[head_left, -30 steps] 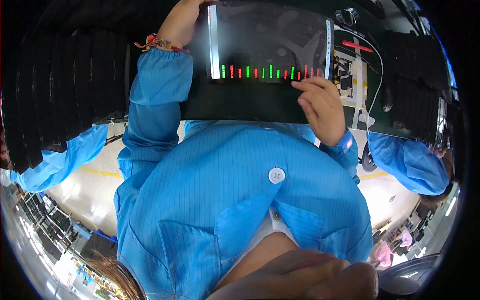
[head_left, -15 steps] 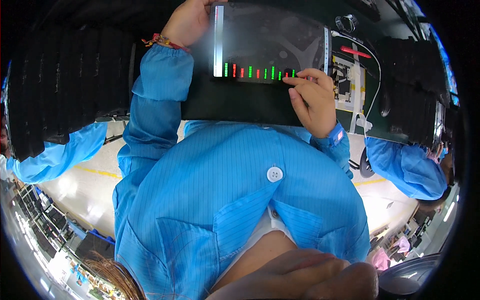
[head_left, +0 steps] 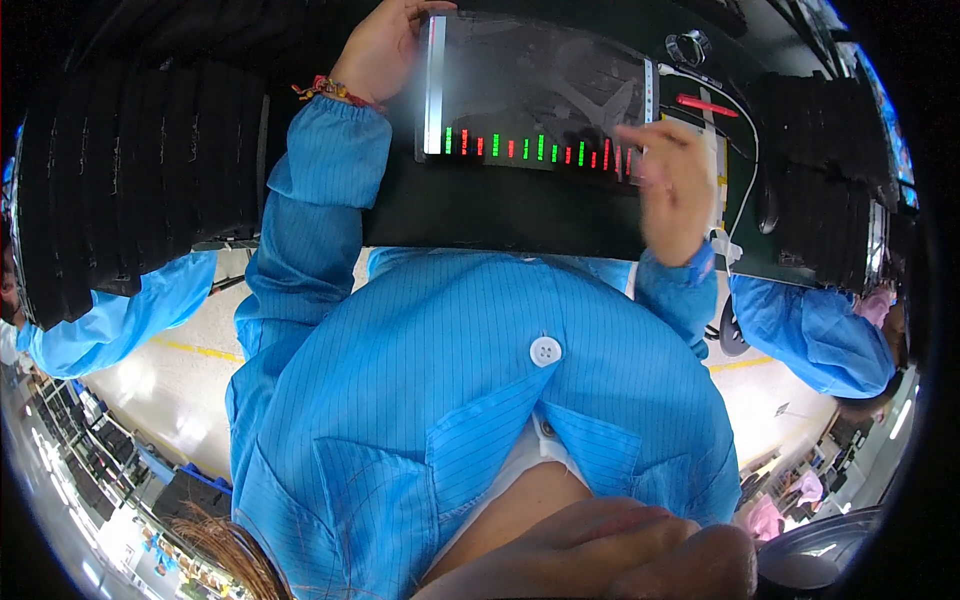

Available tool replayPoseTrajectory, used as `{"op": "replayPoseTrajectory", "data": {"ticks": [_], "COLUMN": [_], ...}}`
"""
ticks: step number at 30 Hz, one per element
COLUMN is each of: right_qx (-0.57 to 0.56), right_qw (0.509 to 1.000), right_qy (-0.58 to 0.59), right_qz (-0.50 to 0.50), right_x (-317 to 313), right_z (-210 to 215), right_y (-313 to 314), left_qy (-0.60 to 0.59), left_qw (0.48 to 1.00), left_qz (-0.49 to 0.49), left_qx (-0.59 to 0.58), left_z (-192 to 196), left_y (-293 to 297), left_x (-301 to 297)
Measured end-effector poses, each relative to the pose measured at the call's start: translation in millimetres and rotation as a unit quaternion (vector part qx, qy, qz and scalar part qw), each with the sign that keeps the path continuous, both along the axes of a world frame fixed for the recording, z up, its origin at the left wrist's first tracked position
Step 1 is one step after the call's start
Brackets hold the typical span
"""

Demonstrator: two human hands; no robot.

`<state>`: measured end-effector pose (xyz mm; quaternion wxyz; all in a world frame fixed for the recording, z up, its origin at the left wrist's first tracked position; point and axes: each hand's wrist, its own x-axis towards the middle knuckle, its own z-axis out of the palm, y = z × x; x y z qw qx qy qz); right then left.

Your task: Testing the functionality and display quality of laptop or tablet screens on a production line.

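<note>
A flat dark display panel (head_left: 530, 80) lies on the dark work surface in front of me. Green and red bars of differing heights are lit along its near edge, and a bright white strip runs down its left side. My left hand (head_left: 385, 50) grips the panel's far left corner, its fingers bent over the edge and partly hidden. Over the near right corner is my right hand (head_left: 678, 190), smeared by motion. Its index finger points toward the red bars, the thumb stands apart, and nothing shows in it. Whether it touches the glass I cannot tell.
Right of the panel lie a red pen-like stick (head_left: 707, 105), a white cable (head_left: 750, 165) and a clear ring-shaped object (head_left: 688, 46). Rows of black upright pieces (head_left: 140, 170) stand at left, with more black pieces (head_left: 825, 170) at right. Blue-sleeved people sit on both sides.
My right hand has moved right along the bars, off the middle ones toward the panel's right corner, now covering the yellow-taped part there. The left hand keeps its place, with only a slight shift.
</note>
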<state>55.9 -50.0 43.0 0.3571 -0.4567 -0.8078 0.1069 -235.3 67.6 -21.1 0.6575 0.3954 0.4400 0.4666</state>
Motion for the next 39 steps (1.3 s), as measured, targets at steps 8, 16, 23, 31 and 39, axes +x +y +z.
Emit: {"op": "replayPoseTrajectory", "data": {"ticks": [8, 16, 23, 31, 39], "right_qx": [-0.282, -0.407, -0.389, -0.368, -0.374], "right_qw": [0.916, 0.818, 0.858, 0.884, 0.889], "right_qy": [0.258, 0.388, 0.320, 0.273, 0.252], "right_qz": [-0.126, -0.121, -0.105, -0.088, -0.083], "right_x": [89, 77, 76, 86, 74], "right_z": [-49, -55, -57, -62, -63], "right_y": [85, 103, 94, 84, 86], "left_qy": [-0.147, -0.035, 0.219, 0.104, -0.065], "left_qw": [0.988, 0.986, 0.941, 0.979, 0.992], "left_qz": [-0.034, -0.006, 0.095, 0.117, 0.066], "left_qx": [0.024, 0.165, 0.239, 0.128, -0.090], "left_z": [22, -11, -5, 15, 23], "left_y": [-3, 18, -22, -47, -43], "left_x": [25, 18, 24, 34, 33]}}
